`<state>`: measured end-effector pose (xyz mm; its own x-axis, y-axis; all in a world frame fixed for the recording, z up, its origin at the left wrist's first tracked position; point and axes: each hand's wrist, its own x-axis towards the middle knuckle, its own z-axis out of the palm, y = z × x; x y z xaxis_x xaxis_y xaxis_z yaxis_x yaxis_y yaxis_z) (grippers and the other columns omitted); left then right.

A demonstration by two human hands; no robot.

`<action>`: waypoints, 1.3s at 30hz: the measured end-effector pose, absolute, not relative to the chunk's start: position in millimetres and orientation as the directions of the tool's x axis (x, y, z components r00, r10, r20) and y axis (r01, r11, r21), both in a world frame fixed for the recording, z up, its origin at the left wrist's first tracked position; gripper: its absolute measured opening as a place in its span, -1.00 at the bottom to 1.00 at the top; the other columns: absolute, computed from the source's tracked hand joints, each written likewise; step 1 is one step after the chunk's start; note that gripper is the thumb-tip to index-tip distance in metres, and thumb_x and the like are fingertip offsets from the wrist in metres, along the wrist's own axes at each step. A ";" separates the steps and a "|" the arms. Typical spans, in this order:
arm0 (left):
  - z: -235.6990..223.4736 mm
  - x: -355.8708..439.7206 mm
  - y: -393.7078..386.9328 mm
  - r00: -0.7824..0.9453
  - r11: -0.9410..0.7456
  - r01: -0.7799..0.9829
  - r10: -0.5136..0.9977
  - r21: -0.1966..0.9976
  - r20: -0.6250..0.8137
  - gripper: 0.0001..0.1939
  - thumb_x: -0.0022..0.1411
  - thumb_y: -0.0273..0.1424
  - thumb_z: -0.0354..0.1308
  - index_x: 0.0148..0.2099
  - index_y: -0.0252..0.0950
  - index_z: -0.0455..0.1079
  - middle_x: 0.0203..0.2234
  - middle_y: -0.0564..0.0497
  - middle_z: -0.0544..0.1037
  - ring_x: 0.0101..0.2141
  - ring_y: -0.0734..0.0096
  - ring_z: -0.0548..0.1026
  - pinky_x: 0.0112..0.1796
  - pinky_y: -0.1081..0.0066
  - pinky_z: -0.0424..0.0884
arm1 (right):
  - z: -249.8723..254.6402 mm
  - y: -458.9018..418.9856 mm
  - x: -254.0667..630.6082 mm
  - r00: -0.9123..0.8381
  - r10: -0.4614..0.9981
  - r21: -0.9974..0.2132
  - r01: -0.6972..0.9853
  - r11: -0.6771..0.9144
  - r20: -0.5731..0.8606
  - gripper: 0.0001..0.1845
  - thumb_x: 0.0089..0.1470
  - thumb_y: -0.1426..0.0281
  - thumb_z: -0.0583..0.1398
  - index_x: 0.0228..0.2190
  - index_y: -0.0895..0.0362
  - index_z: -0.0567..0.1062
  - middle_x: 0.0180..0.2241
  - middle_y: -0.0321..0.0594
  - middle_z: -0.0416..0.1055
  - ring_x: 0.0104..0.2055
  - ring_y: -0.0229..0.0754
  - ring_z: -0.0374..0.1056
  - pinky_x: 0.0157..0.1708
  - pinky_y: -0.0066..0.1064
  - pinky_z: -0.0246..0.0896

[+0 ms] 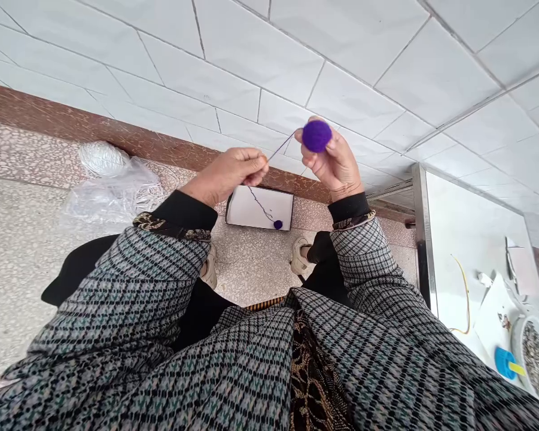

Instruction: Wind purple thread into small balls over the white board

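My right hand (334,161) is raised in front of the tiled wall, fingers closed around a small purple yarn ball (316,135). My left hand (231,173) is closed in a pinch on the purple thread (280,145) that runs taut from the ball. The thread drops from my left hand down to a white box (251,206) on the floor, where a smaller purple yarn clump (277,224) lies. Both arms wear checked sleeves with black cuffs.
A crumpled clear plastic bag with white yarn (110,179) lies on the speckled floor at left. A white table (471,263) at right carries a bowl (536,353), a blue object (505,362) and a yellow cord. My shoes (300,254) rest on the floor below.
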<state>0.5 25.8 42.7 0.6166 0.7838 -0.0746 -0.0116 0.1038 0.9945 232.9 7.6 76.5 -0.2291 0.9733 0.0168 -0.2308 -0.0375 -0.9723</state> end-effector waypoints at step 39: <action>53.8 -9.4 30.4 0.646 -0.065 0.106 0.763 0.992 -0.019 -0.77 0.28 -0.34 0.22 -0.44 -0.28 0.47 -0.65 0.07 0.30 -0.56 0.46 0.30 -0.40 0.38 0.31 | 70.4 -3.5 219.7 -0.518 0.830 -0.948 0.316 -0.037 -0.205 -0.46 -0.12 0.13 0.47 -0.21 0.11 0.42 -0.24 -0.23 0.46 -0.29 -0.25 0.34 -0.22 -0.34 0.41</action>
<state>-9.4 30.4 53.8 0.6460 0.7631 -0.0192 0.1063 -0.0651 0.9922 219.7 -3.5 70.4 -0.5183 0.8303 -0.2047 0.3158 -0.0366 -0.9481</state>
